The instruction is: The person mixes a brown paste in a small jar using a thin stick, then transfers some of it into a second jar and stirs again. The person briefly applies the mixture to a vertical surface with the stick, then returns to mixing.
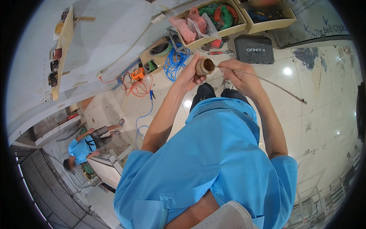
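A small brown round can (205, 66), its open mouth turned toward the camera, is held in the left hand (191, 74), whose fingers are clamped around its side. The can is seen in front of the chest, above the pale tiled floor (324, 99), between the two hands. The right hand (241, 76) is closed on a long thin rod (267, 81), the fingers pinched together at its near end; one end of the rod is brought up against the rim of the can, and the rest is extended to the right and downward in the picture. A blue shirt (213, 156) is worn by the person, and both bare forearms are raised from the lower edge. On the floor beyond the hands, a dark grey tool case (254, 49) is seen just right of the can, and a coil of blue hose (174, 63) just left of it. Farther left, an orange cable (139, 87) is lain in loops. Wooden crates (228, 26) holding bags and coiled lines are ranged along the far side. At the lower left, well apart from the hands, a second person in a blue shirt (81, 149) is seen bent over a white panel (105, 170).
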`<state>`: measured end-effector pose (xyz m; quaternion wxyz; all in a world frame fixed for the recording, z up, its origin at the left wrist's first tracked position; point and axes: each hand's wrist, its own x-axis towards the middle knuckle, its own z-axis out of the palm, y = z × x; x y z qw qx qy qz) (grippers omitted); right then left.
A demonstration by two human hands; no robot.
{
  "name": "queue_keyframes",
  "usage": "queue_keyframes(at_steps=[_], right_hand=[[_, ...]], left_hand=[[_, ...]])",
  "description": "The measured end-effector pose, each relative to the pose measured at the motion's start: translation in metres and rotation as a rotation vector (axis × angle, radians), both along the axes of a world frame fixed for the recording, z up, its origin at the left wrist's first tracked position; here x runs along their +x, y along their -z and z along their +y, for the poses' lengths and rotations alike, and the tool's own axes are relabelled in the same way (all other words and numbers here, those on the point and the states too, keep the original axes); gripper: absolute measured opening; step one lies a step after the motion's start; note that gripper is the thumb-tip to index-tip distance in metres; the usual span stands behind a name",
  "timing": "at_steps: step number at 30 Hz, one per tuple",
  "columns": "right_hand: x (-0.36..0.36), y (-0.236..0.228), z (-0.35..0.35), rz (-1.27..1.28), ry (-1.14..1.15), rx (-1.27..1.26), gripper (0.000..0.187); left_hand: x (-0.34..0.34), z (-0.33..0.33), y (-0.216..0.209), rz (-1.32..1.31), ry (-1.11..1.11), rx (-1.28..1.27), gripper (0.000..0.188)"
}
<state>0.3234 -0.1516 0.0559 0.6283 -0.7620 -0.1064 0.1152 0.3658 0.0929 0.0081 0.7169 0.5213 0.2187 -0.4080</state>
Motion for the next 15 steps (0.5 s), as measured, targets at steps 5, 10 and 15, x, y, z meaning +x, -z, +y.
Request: queue_keyframes(at_steps=[5, 10, 15], right_hand=[[0.0025, 0.0030, 0.0003, -0.103, 0.036, 0.030, 0.021], [0.0041, 0.0058, 0.0025, -0.127, -0.033, -0.077, 0.022], [0.0079, 0.0052, 0.0049, -0.264, 0.020, -0.063, 0.021]], left_hand=[[0.0011, -0.0018, 0.0018, -0.061, -0.038, 0.001, 0.061], [0.0036, 0.0018, 0.0019, -0.025, -0.099, -0.132, 0.054], [0.0001, 0.0046, -0.0016, -0.046, -0.134, -0.278, 0.040]])
